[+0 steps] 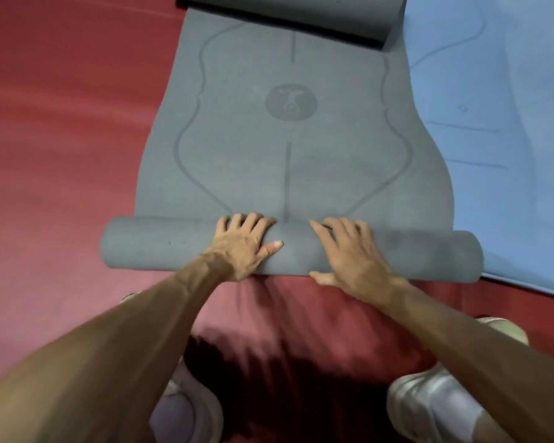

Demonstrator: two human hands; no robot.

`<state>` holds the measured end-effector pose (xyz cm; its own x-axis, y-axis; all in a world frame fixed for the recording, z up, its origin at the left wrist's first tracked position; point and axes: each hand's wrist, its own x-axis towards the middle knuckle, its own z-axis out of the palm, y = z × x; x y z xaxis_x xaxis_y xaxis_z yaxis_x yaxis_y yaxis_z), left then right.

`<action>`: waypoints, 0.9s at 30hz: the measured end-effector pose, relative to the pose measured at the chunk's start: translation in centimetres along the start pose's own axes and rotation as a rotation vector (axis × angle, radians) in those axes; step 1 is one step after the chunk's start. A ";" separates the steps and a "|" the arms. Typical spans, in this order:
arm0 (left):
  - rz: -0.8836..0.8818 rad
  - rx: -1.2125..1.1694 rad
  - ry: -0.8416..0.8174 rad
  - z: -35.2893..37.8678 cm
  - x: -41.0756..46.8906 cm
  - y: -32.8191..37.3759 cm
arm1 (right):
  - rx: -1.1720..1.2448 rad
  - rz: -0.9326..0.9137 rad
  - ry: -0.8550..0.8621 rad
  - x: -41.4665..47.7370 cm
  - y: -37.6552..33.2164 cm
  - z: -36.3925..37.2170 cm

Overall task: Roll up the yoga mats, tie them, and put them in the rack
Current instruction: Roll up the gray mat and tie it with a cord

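A grey yoga mat lies on the red floor, its near end wound into a roll that spans the mat's width. My left hand presses on top of the roll left of centre, fingers spread over its far edge. My right hand rests on the roll right of centre, fingers forward, thumb at the near edge. The mat's flat part shows curved lines and a round logo. A blue mat lies flat to the right, touching the grey one. No rack or tie is in view.
A dark grey rolled mat lies across the far end of the grey mat. Red floor stretches to the left and near me. My two pale shoes stand at the bottom of the view.
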<state>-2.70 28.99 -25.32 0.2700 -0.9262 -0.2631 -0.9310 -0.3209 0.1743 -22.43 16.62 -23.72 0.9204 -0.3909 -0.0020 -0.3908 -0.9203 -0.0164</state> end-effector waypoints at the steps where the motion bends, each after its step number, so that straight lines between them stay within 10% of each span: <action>1: 0.016 -0.016 0.008 -0.3 0.7 -0.3 | -0.018 0.023 0.044 -0.5 -0.6 0.2; 27: -0.221 -0.006 0.267 -4.0 6.4 -0.9 | 0.250 0.155 -0.595 11.4 5.1 -3.4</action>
<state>0.89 22.53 -23.41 0.5208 -0.8528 -0.0376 -0.8413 -0.5203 0.1466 -13.98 7.40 -20.39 0.7274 -0.3770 -0.5734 -0.5720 -0.7948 -0.2029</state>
